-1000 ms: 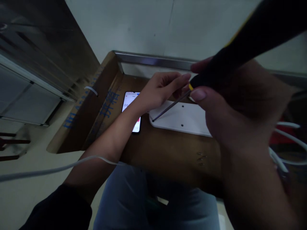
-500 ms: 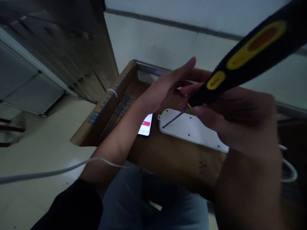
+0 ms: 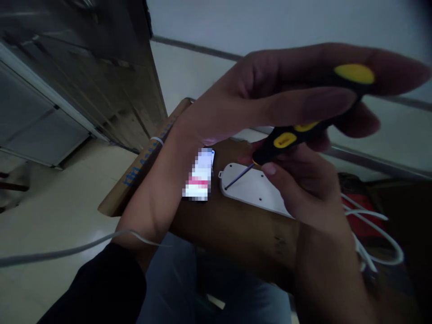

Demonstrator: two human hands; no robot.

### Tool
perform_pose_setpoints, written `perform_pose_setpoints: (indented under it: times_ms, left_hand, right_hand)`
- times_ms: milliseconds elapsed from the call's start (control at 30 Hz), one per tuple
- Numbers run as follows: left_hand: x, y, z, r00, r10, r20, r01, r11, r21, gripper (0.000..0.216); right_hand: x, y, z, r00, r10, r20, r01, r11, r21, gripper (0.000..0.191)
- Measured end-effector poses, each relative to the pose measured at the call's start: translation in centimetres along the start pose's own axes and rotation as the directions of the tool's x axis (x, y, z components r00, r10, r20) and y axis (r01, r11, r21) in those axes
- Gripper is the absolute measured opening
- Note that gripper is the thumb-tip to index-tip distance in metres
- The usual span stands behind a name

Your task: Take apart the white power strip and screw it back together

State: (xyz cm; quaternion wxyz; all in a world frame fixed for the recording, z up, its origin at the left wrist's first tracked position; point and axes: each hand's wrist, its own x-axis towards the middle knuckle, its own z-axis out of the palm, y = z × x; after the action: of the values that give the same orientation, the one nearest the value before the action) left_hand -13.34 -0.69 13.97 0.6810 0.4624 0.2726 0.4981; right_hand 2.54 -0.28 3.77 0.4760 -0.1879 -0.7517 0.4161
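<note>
A black-and-yellow screwdriver (image 3: 266,152) slants down to the left, its tip at a corner hole of a white power strip (image 3: 241,180). The strip lies with its screw-hole side up on a brown board. My right hand (image 3: 303,180) pinches the lower handle near the shaft. Higher up, my left hand (image 3: 286,94) is closed round the upper handle, thumb on the near side and fingers behind. My right hand covers the strip's far right end.
A lit phone (image 3: 199,180) lies left of the strip, partly behind my left forearm. White cable (image 3: 388,243) loops at the right. The board's raised left side (image 3: 135,175) has blue writing and a white tie. A grey cable (image 3: 67,252) crosses the lower left.
My left hand has come up from behind the screwdriver and closed round its upper handle. The handle now appears lower, while the tip stays at the same corner hole.
</note>
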Motion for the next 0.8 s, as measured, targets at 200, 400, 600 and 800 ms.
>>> perform_pose_setpoints:
  times_ms: [200,400,600,800]
  left_hand:
    - [0.4,-2.6,-2.1,0.908,0.286,0.306,-0.233,0.952,-0.200,0.024]
    - [0.8,-2.4,-1.8,0.944,0.212,0.252,-0.197,0.977,-0.084,0.014]
    - [0.8,-2.6,-2.0,0.876,0.404,0.262,-0.398,0.914,-0.076,0.023]
    - [1.2,-2.2,-2.8,0.884,0.386,0.263,-0.394,0.919,-0.025,0.021]
  right_hand:
    - [0.4,-0.4,1.6,0.942,-0.125,-0.313,0.126,0.992,-0.018,0.053]
    - [1.0,-0.9,2.2,0.899,-0.206,-0.387,0.147,0.973,-0.176,0.055]
    - [0.5,0.1,1.8,0.903,-0.134,-0.408,0.043,0.974,-0.225,0.032]
    - [0.2,-0.1,1.6,0.945,-0.064,-0.320,-0.019,0.968,-0.249,0.030]
